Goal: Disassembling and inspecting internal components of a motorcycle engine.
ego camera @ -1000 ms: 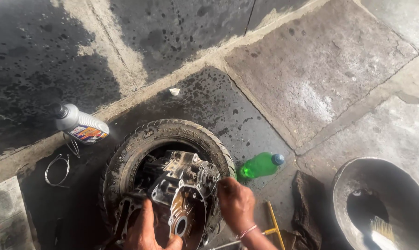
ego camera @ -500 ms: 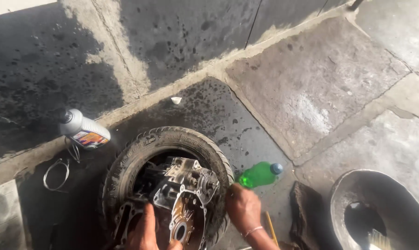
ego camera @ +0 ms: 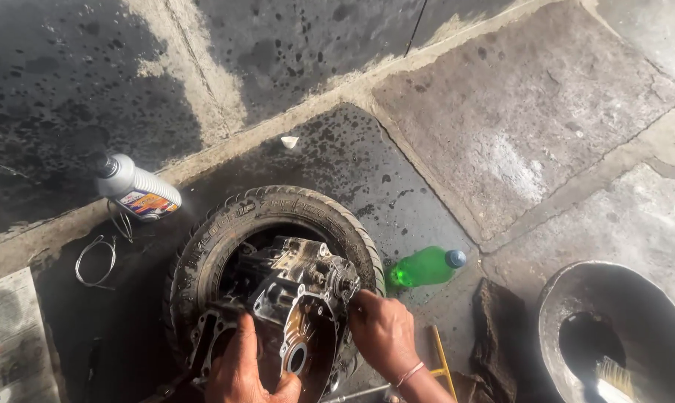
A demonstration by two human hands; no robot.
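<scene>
While both hands stay on the engine casing [ego camera: 296, 310], little has changed over the last second: the view has drifted slightly and the right hand [ego camera: 382, 328] has slid in a touch toward the casing's upper right edge, by the small shaft and gear stub, so the work reads as ongoing handling of the casing, not a finished step. The casing sits inside the opening of the black tyre [ego camera: 267, 216], which lies flat on the oil-stained floor [ego camera: 516, 119]. Its open round face with the bearing hole tilts toward the camera and lower right; its long axis runs roughly from lower left to upper right, from the flat flange near the left hand [ego camera: 248, 369] up to the gear stub. Left hand fingers are curled over the lower rim of the casing, gripping it. Right hand fingers are closed around or against the casing's right edge; whether they pinch a small part there cannot be told. Just right of the tyre lies a green plastic bottle [ego camera: 425, 267] on its side, cap pointing right. Upper left of the tyre lies a white oil bottle [ego camera: 137, 190], with a loop of wire [ego camera: 95, 261] below it. A dark metal basin [ego camera: 621, 328] holding a brush [ego camera: 615, 377] sits at lower right, a dark rag [ego camera: 498, 328] between it and the tyre.
</scene>
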